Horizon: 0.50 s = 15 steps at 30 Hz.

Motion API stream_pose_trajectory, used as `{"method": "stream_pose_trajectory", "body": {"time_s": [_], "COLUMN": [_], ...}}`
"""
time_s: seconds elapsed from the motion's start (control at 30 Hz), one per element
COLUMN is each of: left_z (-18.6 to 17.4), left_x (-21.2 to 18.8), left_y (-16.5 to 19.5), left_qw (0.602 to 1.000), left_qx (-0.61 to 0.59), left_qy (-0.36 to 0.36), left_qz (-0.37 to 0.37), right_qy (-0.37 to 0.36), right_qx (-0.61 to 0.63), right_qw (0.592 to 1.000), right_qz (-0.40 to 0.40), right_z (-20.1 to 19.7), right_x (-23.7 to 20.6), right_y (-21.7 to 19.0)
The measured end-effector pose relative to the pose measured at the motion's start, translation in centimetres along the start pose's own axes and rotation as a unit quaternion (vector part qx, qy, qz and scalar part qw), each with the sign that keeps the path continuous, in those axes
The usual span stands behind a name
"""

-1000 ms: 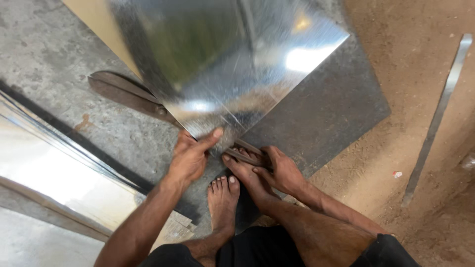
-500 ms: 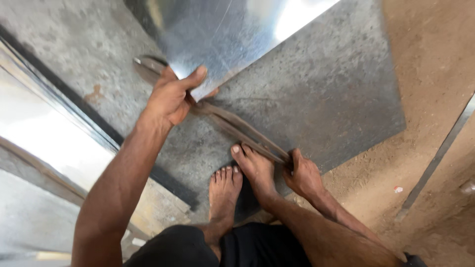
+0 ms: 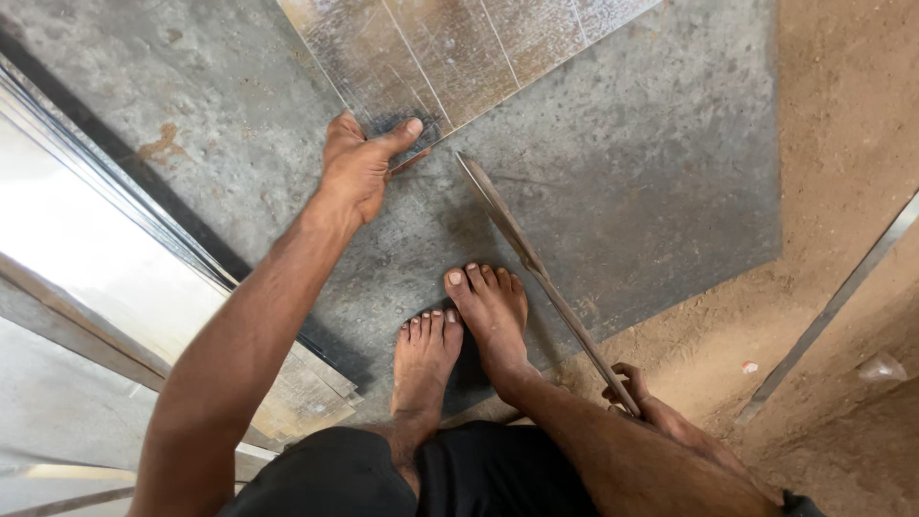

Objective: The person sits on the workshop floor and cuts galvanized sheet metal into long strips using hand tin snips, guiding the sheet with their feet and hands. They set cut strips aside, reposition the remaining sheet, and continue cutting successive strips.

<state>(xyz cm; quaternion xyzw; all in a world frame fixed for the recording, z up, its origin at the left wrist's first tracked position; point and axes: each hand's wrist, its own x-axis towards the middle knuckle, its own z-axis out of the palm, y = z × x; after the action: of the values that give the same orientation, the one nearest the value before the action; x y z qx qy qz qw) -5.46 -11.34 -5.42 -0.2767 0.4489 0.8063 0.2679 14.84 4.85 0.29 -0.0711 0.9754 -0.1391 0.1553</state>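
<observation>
My left hand [image 3: 359, 168] grips the near corner of a shiny metal sheet [image 3: 450, 57] marked with straight lines; the thumb lies on top of the corner. My right hand [image 3: 639, 402] is low at the right, closed around the handle end of long metal shears [image 3: 526, 254]. The shears' blades point up toward the sheet's corner and lie on a large grey metal plate [image 3: 651, 172]. My two bare feet [image 3: 469, 330] stand on that plate between my arms.
Bright stacked metal sheets [image 3: 86, 258] lie along the left. Brown dirt floor [image 3: 842, 115] is at the right, with a long thin metal strip [image 3: 833, 306] lying diagonally on it. A small clear scrap [image 3: 881, 369] lies near the strip.
The shiny sheet has slid up and away, with my left hand still on its corner. My right hand has drawn the shears back and to the right.
</observation>
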Motion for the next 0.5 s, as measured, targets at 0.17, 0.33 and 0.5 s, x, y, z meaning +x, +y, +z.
{"method": "stream_pose_trajectory", "body": {"time_s": [0.17,0.33,0.5], "left_z": [0.5,0.8,0.4], "left_x": [-0.1,-0.7,-0.3], "left_y": [-1.7,-2.3,-2.7], "left_qw": [0.998,0.996,0.995], "left_qx": [-0.027,-0.082,-0.087], "left_qy": [0.048,-0.018,0.000], "left_qz": [-0.030,-0.033,-0.043], "right_qy": [-0.116,-0.134,-0.173], "right_qx": [0.150,0.154,0.152], "right_qw": [0.971,0.965,0.959], "right_qz": [0.147,0.165,0.165], "right_z": [1.5,-3.1,-2.5], "right_x": [-2.0,1.6,1.3], "right_y": [2.4,0.7,1.4]}}
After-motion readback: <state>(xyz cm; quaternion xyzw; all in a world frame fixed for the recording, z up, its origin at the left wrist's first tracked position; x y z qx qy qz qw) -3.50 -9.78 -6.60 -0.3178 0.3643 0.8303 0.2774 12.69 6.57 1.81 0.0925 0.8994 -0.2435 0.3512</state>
